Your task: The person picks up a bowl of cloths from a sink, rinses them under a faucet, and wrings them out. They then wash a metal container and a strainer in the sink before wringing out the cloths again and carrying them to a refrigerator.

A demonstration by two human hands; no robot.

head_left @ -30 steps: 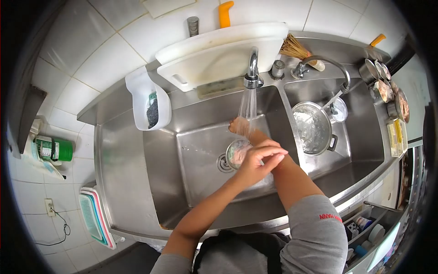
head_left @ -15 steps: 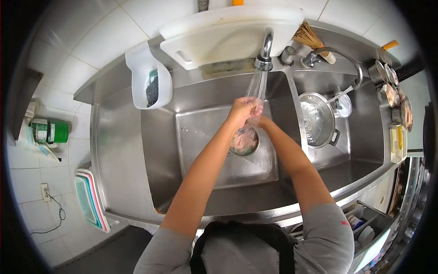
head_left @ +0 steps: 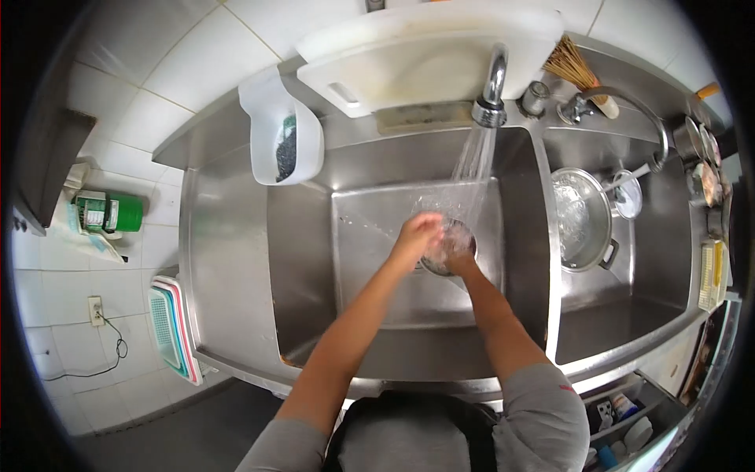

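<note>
A running faucet [head_left: 491,106] sprays water down into the large sink basin [head_left: 373,303]. Under the stream, a round metal bowl [head_left: 467,226] stands on the basin floor; pinkish pieces showed in it a moment ago, but splashing and my hands now hide most of the inside. My left hand [head_left: 419,236] is above the bowl's left rim, fingers curled in and slightly blurred; whatever they might hold is hidden. My right hand [head_left: 458,258] reaches over the bowl's right side, palm down, its fingers lost in water and blur.
The right basin holds a pot of water [head_left: 580,224] and a lid or ladle [head_left: 627,195]. A white plastic container [head_left: 307,149] sits on the back left ledge. White cutting boards [head_left: 425,63] lean behind. A straw brush [head_left: 578,67] lies near the second tap [head_left: 578,108].
Both hands have come down from the faucet stream, where they were together, to the bowl, and they are now apart. The whole view has shifted slightly.
</note>
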